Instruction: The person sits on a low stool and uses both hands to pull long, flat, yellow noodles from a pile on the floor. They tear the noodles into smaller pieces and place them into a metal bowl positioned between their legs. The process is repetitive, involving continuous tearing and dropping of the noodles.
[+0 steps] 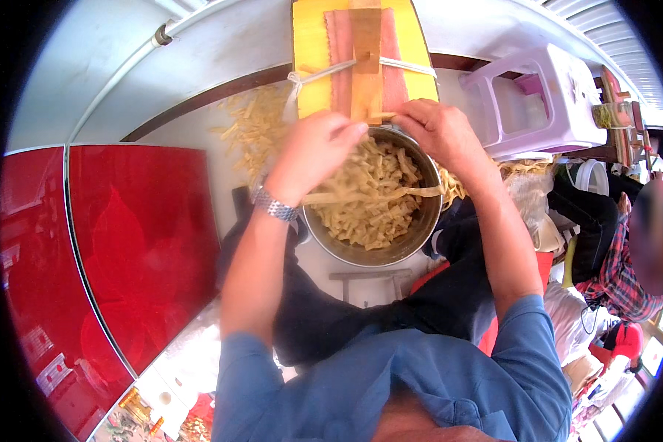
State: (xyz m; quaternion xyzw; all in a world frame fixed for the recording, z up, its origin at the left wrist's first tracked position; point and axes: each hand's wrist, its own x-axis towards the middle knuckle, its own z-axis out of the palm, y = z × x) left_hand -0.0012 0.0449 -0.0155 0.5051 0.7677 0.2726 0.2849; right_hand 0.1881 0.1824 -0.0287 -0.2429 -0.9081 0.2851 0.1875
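Observation:
A round metal pot (423,232) stands between the knees, with many short pale-yellow strips (378,221) in it and longer strips lying across. Behind its far rim a yellow board (311,44) bears a pink cloth (340,50) and a wooden slat (367,38), tied round with white cord (406,64). My right hand (447,130) pinches a thin pale strip (384,115) at the slat's near end. Over the pot's far left side is my left hand (320,149), blurred, thumb and fingers near the slat; whether it holds anything is unclear. A metal-band watch (275,205) is on that wrist.
Loose pale strips (257,130) lie on the floor left of the board, more (525,166) at right. A lilac plastic stool (572,99) lies on its side at right. Glossy red panels (143,248) stand at left. A person in a checked shirt (621,282) sits at far right.

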